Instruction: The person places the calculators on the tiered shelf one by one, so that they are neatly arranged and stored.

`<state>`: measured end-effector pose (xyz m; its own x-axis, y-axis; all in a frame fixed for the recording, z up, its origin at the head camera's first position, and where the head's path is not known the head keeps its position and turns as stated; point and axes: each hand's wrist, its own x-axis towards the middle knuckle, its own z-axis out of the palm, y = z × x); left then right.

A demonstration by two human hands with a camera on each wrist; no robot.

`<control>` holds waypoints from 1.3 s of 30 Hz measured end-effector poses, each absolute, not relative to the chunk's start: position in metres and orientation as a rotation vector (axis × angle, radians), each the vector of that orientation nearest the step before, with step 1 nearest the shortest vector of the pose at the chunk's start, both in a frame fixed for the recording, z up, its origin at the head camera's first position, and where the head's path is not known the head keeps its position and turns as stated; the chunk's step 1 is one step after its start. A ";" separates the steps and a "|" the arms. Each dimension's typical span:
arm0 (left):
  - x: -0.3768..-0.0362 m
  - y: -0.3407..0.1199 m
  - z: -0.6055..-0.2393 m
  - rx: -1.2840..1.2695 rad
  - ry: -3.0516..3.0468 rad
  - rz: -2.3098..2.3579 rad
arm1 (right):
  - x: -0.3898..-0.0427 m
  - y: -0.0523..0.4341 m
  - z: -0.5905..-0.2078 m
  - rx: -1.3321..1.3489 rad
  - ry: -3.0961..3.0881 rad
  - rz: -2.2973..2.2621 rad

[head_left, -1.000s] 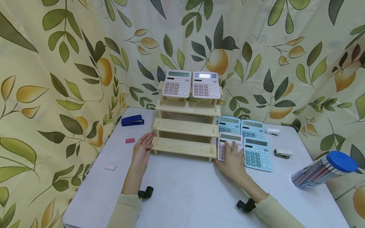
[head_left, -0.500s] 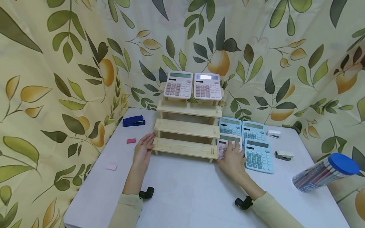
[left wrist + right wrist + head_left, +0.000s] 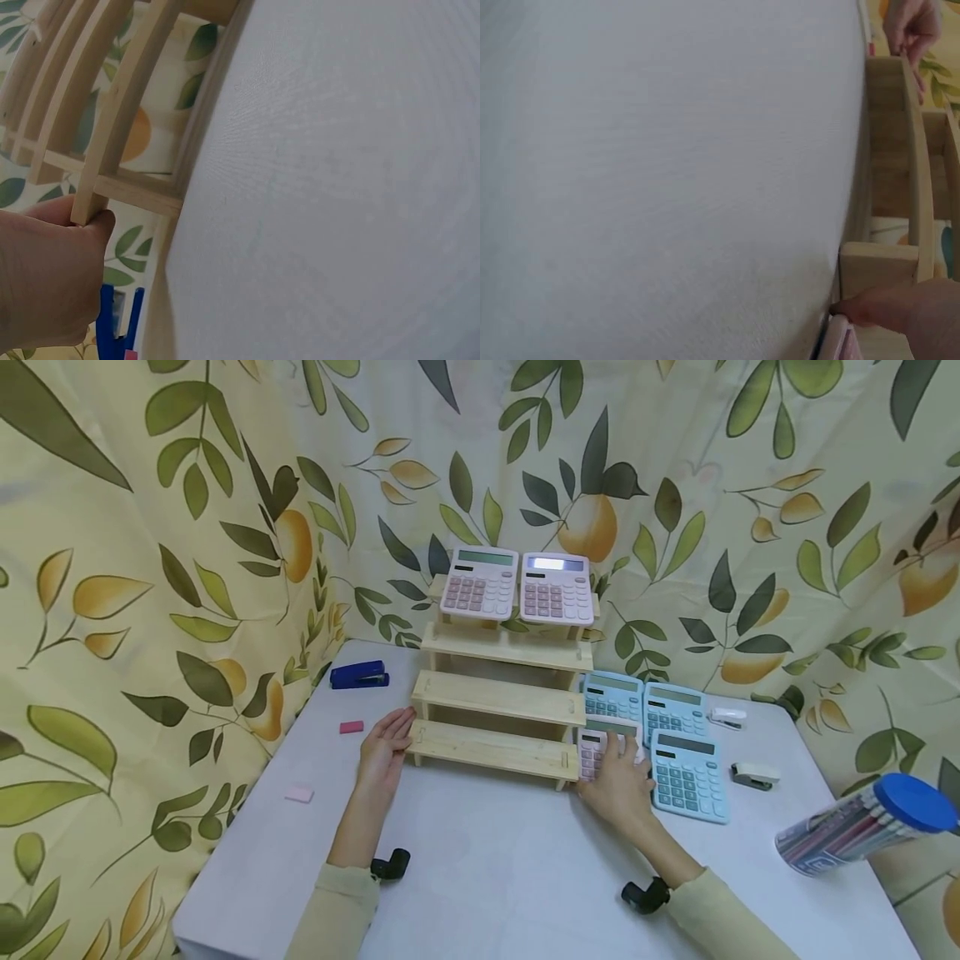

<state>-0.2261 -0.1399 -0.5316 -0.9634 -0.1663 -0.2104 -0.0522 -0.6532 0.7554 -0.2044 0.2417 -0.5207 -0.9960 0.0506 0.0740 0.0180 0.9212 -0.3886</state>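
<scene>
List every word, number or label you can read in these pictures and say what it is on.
None can be read.
Pink calculators on the wooden rack: key marks too small, one display glares.
Blue calculators: keys blurred.
Pen tub: print blurred.

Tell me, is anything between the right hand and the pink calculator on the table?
Nothing visible. The right hand already rests on the pink calculator, which lies on the table beside the wooden rack.

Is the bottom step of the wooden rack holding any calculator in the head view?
No, the bottom step is bare; the two pink calculators on the rack sit on its top step.
</scene>
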 end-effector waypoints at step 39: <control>-0.226 -0.140 -0.531 0.397 -1.250 -2.788 | -0.192 0.258 -0.483 0.037 -2.704 0.762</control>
